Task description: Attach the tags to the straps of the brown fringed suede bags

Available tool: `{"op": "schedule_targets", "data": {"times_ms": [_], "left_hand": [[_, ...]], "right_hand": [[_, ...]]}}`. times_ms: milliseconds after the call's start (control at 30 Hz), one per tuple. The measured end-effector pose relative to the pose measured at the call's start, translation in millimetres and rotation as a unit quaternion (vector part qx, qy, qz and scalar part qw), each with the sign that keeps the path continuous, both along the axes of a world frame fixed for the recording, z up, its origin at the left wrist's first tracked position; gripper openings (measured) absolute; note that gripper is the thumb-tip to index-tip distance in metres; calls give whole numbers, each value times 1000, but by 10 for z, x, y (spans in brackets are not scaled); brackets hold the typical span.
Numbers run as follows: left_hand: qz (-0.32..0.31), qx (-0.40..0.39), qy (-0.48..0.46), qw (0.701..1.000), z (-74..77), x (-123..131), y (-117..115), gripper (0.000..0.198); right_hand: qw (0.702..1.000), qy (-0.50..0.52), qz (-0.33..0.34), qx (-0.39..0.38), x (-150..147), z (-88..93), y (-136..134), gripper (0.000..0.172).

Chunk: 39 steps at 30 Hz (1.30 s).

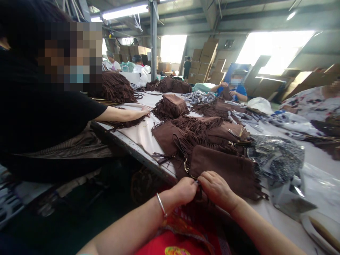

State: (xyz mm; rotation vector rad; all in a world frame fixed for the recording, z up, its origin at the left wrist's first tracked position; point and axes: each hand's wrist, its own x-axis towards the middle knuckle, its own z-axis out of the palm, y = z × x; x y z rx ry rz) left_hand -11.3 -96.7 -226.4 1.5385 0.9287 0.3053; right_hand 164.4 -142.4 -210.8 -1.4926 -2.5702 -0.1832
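At the near table edge, my left hand (188, 190) and my right hand (216, 187) meet with fingers closed. They pinch the near edge of a dark brown fringed bag (223, 166) that lies on the table. Exactly what sits between the fingertips is hidden. A gold-coloured clasp (186, 166) on a brown strap rests just beyond my left hand. More brown fringed bags (196, 131) are piled behind, some with zips and metal fittings.
A co-worker (26, 106) in black reaches over the table from the left. Crumpled clear plastic (278, 159) and a tape roll (322, 230) lie to the right. Across the table another person (239, 90) in blue handles a brown piece. Stacked cartons (205, 58) stand behind.
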Motion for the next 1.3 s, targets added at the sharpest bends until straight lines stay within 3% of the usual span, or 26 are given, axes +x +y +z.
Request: {"op": "schedule_targets", "data": {"times_ms": [67, 133, 200, 233, 467, 567, 700, 900, 1067, 1133, 1200, 1267, 1300], "left_hand": [[-12, -225, -57, 973, 50, -40, 65, 21], [-36, -396, -116, 910, 80, -72, 115, 19], [-42, -474, -157, 866, 72, -71, 133, 23], [-34, -486, -170, 857, 55, -56, 129, 26], [46, -421, -177, 888, -34, 48, -25, 20], [61, -399, -169, 899, -20, 32, -52, 18], [57, -396, -171, 900, -48, 21, -43, 21], [53, -379, -154, 911, -93, 40, -53, 27], [78, -297, -126, 943, -86, 77, -125, 38], [92, -264, -115, 953, -92, 93, -132, 42], [104, -242, -109, 958, -113, 114, -113, 47], [109, -233, -104, 961, -143, 143, -87, 51], [110, -230, -102, 962, -159, 159, -77, 52]], "right_hand": [[1000, 5, 6, 1, 15, 6, 1, 5], [1000, 9, 9, 2, 24, 8, -2, 4], [1000, 15, 14, 14, 35, -5, -18, 3], [999, 17, 19, 24, 40, -19, -31, 5], [993, 84, 28, 82, 76, -150, -208, 30], [987, 145, -4, 67, 101, -155, -283, 31], [986, 154, -17, 62, 95, -81, -292, 32], [993, 114, -1, 32, -23, 17, -145, 12], [983, 162, -81, 32, -106, 80, -267, 15], [967, 215, -121, 70, 40, 148, -390, 19], [936, 271, -189, 118, 382, 253, -553, 19], [863, 343, -334, 159, 888, 390, -760, 20], [802, 381, -428, 172, 1171, 459, -872, 22]]}}
